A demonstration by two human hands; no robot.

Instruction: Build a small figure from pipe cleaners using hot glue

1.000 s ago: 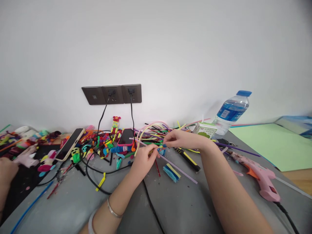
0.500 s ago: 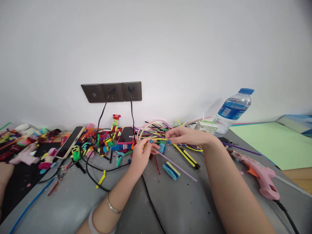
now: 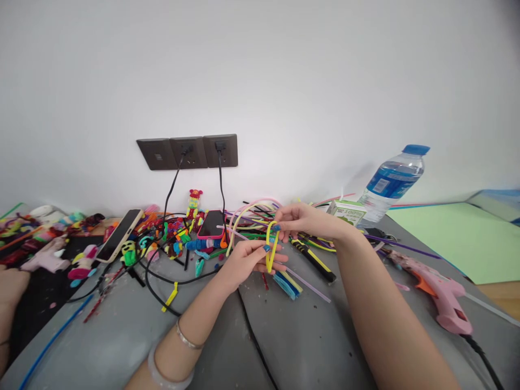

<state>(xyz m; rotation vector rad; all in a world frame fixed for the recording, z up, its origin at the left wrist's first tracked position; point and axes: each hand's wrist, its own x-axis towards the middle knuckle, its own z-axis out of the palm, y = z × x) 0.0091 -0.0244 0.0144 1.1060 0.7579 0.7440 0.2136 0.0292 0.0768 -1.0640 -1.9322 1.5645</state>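
Observation:
A yellow pipe cleaner (image 3: 270,254), bent into a narrow loop, is held between my two hands over the table. My left hand (image 3: 247,260) grips the lower part of the loop between thumb and fingers. At the top of the loop, my right hand (image 3: 298,221) pinches it with thumb and fingertips. Just below my fingers lies a bundle of short blue and yellow pipe cleaner pieces (image 3: 287,285). A lilac pipe cleaner (image 3: 311,287) runs beside that bundle, and a yellow-and-black utility knife (image 3: 314,260) lies under my right hand.
A pink glue gun (image 3: 444,303) and a tilted water bottle (image 3: 396,181) are on the right, near a juice carton (image 3: 347,210). Phones (image 3: 119,235), small pipe cleaner figures (image 3: 129,253) and black cables (image 3: 252,330) crowd the left. Another person's hand (image 3: 12,292) rests at the far left.
The yellow pipe cleaner, earlier stretched nearly straight between my hands, is now folded into an upright loop. My right hand has risen slightly and my left has moved a little down and right.

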